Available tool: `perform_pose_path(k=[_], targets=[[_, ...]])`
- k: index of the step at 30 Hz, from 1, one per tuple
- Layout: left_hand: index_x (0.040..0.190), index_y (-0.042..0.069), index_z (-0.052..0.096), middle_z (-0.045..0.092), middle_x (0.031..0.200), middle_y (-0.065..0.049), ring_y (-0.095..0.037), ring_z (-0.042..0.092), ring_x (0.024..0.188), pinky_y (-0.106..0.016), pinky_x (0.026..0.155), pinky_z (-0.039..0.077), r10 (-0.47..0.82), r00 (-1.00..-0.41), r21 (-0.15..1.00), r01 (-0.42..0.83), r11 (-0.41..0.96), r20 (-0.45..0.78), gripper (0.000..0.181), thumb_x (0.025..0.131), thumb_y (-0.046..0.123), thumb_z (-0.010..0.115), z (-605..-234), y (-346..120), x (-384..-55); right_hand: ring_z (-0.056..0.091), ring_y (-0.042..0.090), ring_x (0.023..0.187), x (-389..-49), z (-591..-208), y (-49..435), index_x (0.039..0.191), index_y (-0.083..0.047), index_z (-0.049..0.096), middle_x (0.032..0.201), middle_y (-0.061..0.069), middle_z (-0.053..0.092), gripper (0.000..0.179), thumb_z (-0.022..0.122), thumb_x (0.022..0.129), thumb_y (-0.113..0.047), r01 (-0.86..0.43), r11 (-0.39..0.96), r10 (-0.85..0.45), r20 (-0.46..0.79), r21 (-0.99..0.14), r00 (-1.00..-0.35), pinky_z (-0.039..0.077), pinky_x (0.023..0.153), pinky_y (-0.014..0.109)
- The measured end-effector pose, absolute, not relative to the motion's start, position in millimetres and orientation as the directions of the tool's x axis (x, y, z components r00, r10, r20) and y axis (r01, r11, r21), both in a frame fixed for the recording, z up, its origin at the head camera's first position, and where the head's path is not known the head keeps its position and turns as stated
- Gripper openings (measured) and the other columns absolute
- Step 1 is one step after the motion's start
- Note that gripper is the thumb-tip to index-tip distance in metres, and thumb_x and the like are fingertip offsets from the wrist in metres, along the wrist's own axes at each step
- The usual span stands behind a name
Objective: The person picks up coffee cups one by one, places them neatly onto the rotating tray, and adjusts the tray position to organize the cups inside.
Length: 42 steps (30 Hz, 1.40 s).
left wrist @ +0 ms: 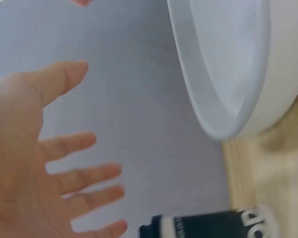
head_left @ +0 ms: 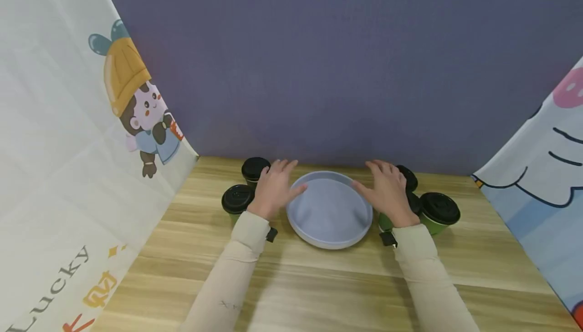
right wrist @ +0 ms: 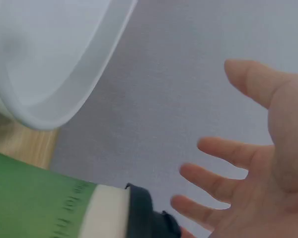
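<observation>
A round, shallow, pale grey-blue tray (head_left: 330, 213) with a raised rim lies on the table between the two hands. My left hand (head_left: 274, 186) hovers at its left side, fingers spread and palm facing inward. On the opposite side, my right hand (head_left: 387, 193) is held the same way, thumb toward the rim. Neither hand holds anything. Left of the left hand stand two lidded paper cups, a rear cup (head_left: 255, 169) and a front cup (head_left: 237, 199). A green cup (right wrist: 37, 198) shows large below the right hand in the right wrist view.
At the right, a black-lidded green cup (head_left: 439, 209) stands beside others partly hidden by the right hand, including a rear cup (head_left: 408, 178). A dark blue-grey panel (head_left: 337, 69) rises behind the wooden table (head_left: 319, 291). Printed white cloths (head_left: 59, 134) hang at both sides.
</observation>
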<state>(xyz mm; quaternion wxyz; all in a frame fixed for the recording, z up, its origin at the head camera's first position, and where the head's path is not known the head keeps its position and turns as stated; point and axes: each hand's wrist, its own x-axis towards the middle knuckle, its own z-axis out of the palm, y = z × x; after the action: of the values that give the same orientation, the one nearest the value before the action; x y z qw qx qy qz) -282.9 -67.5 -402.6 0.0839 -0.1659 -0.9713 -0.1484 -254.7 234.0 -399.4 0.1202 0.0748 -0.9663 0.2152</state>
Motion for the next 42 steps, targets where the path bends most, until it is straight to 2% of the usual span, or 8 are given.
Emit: perform_pose_path(k=[3,6,13,17,21,28,39,42], targets=[[0.148,0.016,0.055,0.060,0.146,-0.012,-0.033,0.057,0.134,-0.054,0.109,0.046,0.319,-0.908,0.292,0.393,0.872,0.271,0.063,0.098,0.055,0.061,-413.0,-64.6,-278.9,0.031,0.056,0.139,-246.3,-405.5,238.2,0.148,-0.003,0.050,0.152,0.030,0.042,0.072,0.064,0.098,-0.052,-0.203,0.878,-0.071,0.302,-0.433,-0.951,0.022,0.108,0.075],[0.140,0.016,0.063,0.065,0.140,-0.011,-0.032,0.064,0.125,-0.051,0.100,0.053,0.310,-0.902,0.340,0.404,0.849,0.299,0.052,0.098,0.047,0.065,-425.4,-63.6,-278.3,0.035,0.057,0.134,-238.7,-411.7,244.5,0.144,-0.001,0.053,0.148,0.032,0.044,0.068,0.063,0.099,-0.050,-0.196,0.875,-0.051,0.319,-0.443,-0.946,0.025,0.104,0.075],[0.131,0.012,0.069,0.066,0.134,-0.013,-0.034,0.066,0.118,-0.051,0.095,0.055,0.260,-0.925,0.436,0.362,0.824,0.277,0.039,0.095,0.026,0.073,-454.4,-65.4,-281.0,0.038,0.058,0.126,-223.8,-419.3,260.4,0.140,0.003,0.056,0.142,0.036,0.045,0.058,0.070,0.097,-0.035,-0.180,0.878,-0.012,0.356,-0.443,-0.935,0.028,0.099,0.074],[0.129,0.010,0.070,0.067,0.130,-0.014,-0.037,0.067,0.111,-0.052,0.093,0.055,0.211,-0.937,0.463,0.323,0.826,0.277,0.035,0.095,0.018,0.072,-465.6,-67.9,-280.4,0.035,0.061,0.128,-218.3,-414.2,267.3,0.141,0.002,0.054,0.143,0.037,0.042,0.061,0.069,0.097,-0.038,-0.161,0.880,-0.019,0.306,-0.447,-0.952,0.029,0.098,0.075],[0.130,0.009,0.068,0.068,0.121,-0.015,-0.037,0.067,0.106,-0.052,0.089,0.056,0.181,-0.943,0.473,0.300,0.829,0.280,0.032,0.098,0.010,0.066,-474.8,-69.0,-279.4,0.030,0.065,0.132,-214.9,-407.1,277.4,0.147,0.002,0.047,0.148,0.040,0.036,0.074,0.067,0.097,-0.048,-0.121,0.896,-0.049,0.175,-0.427,-0.983,0.030,0.097,0.077],[0.133,0.011,0.066,0.070,0.122,-0.015,-0.036,0.068,0.109,-0.052,0.088,0.056,0.171,-0.949,0.504,0.288,0.814,0.266,0.032,0.101,0.011,0.061,-487.6,-71.1,-278.5,0.019,0.068,0.135,-207.9,-398.2,293.2,0.155,0.005,0.032,0.153,0.045,0.021,0.098,0.071,0.090,-0.058,-0.064,0.907,-0.085,-0.031,-0.415,-0.996,0.026,0.098,0.079],[0.140,0.018,0.059,0.071,0.127,-0.013,-0.036,0.071,0.105,-0.052,0.081,0.056,0.154,-0.963,0.551,0.252,0.795,0.220,0.036,0.104,0.017,0.057,-495.7,-73.7,-281.5,0.022,0.069,0.132,-210.9,-397.3,290.3,0.157,0.005,0.027,0.153,0.043,0.022,0.100,0.081,0.086,-0.039,-0.080,0.926,-0.111,-0.063,-0.370,-0.992,0.032,0.097,0.079],[0.141,0.018,0.058,0.073,0.115,-0.013,-0.033,0.071,0.091,-0.047,0.073,0.055,0.158,-0.964,0.569,0.254,0.782,0.213,0.037,0.104,0.017,0.057,-495.8,-75.0,-282.4,0.022,0.070,0.132,-213.3,-397.6,289.7,0.156,0.005,0.027,0.153,0.043,0.023,0.098,0.081,0.086,-0.038,-0.084,0.928,-0.112,-0.059,-0.362,-0.992,0.030,0.099,0.079]])
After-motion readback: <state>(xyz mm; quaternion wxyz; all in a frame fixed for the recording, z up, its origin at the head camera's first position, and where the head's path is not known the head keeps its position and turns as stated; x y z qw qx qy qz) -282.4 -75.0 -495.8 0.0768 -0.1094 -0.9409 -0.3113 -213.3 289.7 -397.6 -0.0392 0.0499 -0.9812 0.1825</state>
